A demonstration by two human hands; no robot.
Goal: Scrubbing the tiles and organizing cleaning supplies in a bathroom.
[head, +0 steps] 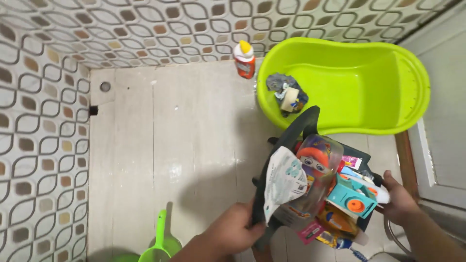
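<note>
I hold a dark plastic basket (294,130) tilted between both hands above a tiled floor. My left hand (236,228) grips its near left rim. My right hand (399,196) grips the right rim. Inside the basket lie a clear cup with a cartoon face (315,167), a white crumpled packet (285,180), a teal and orange toy (353,198) and several colourful small packets (335,227). A lime green baby tub (359,85) stands just beyond the basket, with a dark cloth and a pale bar (289,97) in its left end.
An orange bottle with a yellow cap (245,59) stands against the patterned tile wall (43,126). A green dipper (160,245) sits at the lower left. A floor drain (105,87) is in the far corner. A door frame (427,160) runs along the right.
</note>
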